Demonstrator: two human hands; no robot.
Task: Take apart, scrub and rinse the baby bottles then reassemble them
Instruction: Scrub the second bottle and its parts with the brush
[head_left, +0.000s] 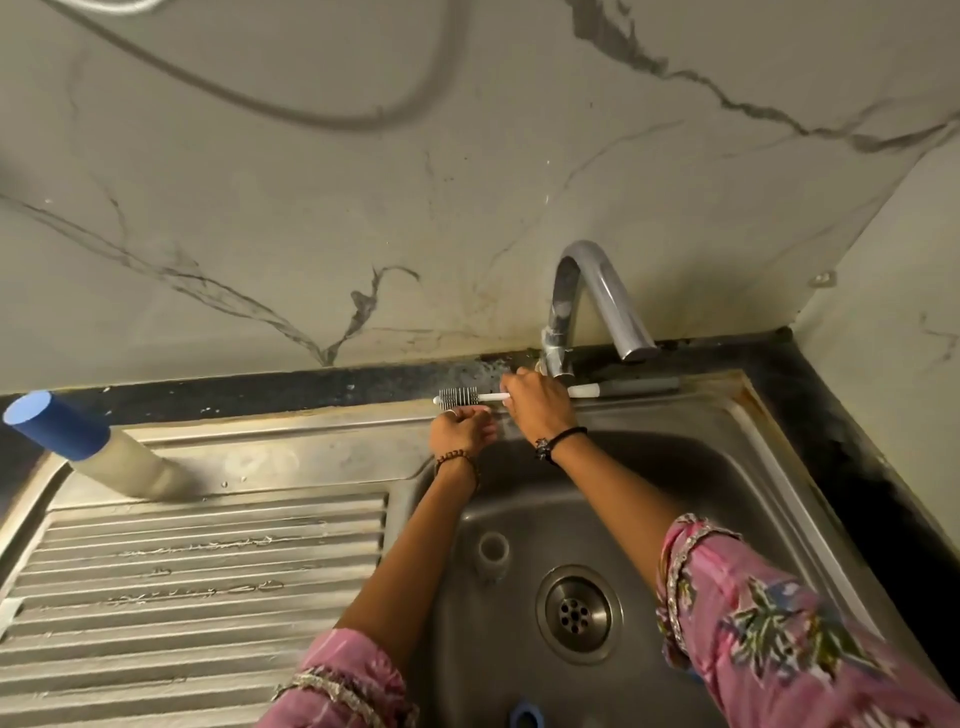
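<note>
Right hand (537, 405): we see it lying over the white handle of the bottle brush (519, 396), fingers curled down on it at the sink's back rim; we read this as a grip.
Left hand (460, 430): just below and left of the right hand, fingers curled; whether it holds anything we cannot tell.
Bottle brush: lies flat along the back ledge, bristle head poking out left of the right hand, grey end of the handle running out to its right.
Baby bottle (83, 441): well left of both hands, standing on the drainboard (208, 571), blue cap on.
Tap (592, 301): just behind the right hand, spout arching right.
Sink (701, 519): beneath both forearms; a small clear part (492, 552) sits near the drain (577, 613), below the left wrist.
Sleeves: pink, floral.
</note>
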